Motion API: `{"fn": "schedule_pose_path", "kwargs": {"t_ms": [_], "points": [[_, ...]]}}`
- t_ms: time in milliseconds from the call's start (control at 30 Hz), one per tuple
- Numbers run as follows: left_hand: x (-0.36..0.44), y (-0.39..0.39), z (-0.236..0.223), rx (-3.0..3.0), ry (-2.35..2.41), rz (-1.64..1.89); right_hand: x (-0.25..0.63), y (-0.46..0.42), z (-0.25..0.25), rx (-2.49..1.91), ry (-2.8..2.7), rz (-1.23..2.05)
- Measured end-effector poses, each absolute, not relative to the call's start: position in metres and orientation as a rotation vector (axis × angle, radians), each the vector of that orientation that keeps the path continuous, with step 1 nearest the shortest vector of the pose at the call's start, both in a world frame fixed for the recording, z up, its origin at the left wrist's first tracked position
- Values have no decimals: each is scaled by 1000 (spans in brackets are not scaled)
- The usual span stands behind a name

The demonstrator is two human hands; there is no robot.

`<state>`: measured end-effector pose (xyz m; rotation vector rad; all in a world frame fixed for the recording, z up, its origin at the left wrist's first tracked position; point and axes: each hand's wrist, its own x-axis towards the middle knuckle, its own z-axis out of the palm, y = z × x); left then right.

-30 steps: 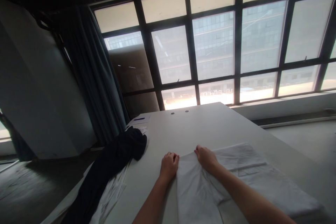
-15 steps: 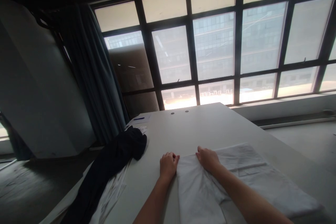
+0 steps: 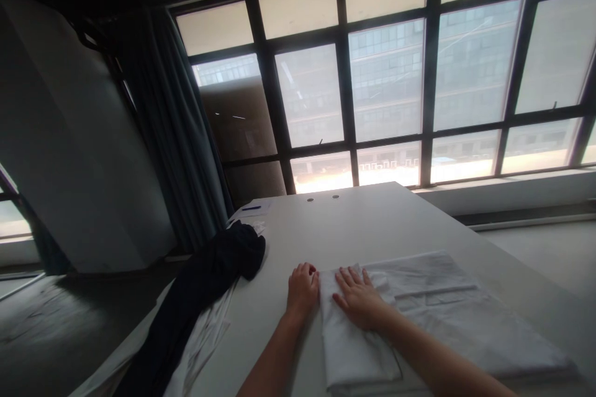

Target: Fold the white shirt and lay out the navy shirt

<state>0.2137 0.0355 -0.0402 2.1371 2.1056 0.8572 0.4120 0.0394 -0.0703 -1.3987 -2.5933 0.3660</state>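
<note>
A white cloth garment (image 3: 437,335) lies spread on the white table, with its left part folded over into a flat layer. My right hand (image 3: 358,298) rests palm down on that folded layer, its fingers spread. At the far left corner of the fold, my left hand (image 3: 302,288) has its fingers curled in, with the thumb side against the cloth edge. How much cloth is between those fingers is partly hidden. Creases and a stitched strip show on the garment to the right of my right forearm.
Along the left side of the white table (image 3: 372,217) lies a dark navy garment (image 3: 200,298), over more white cloth (image 3: 205,335). A blue pen (image 3: 251,208) sits on papers at the far left corner. Behind are a dark curtain (image 3: 181,130) and large windows.
My right hand has gone from gripping the garment's far edge to lying flat on the fold, which now looks smoother. My left hand stays at the corner. The camera view has shifted slightly.
</note>
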Motion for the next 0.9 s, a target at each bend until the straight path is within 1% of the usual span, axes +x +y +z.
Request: {"fn": "schedule_pose_path", "kwargs": {"t_ms": [67, 167, 367, 500, 600, 767, 833, 900], "points": [[219, 31, -30, 2215, 1973, 867, 414, 55, -69, -1397, -2567, 329], [234, 18, -20, 2344, 1727, 830, 416, 76, -62, -1389, -2472, 190], [259, -7, -34, 2550, 1182, 755, 433, 100, -40, -1495, -2207, -29], [261, -6, -40, 2565, 1205, 742, 447, 98, -31, -1484, -2107, -93], [259, -3, -38, 2584, 1193, 711, 456, 79, -35, -1443, -2099, -83], [261, 0, -39, 2619, 1155, 701, 478, 25, -48, -1210, -2291, 71], [262, 0, -41, 2625, 1145, 707, 486, 9, -49, -1092, -2386, 125], [263, 1, -43, 2643, 1134, 701, 492, 2, -46, -1064, -2429, 169]]}}
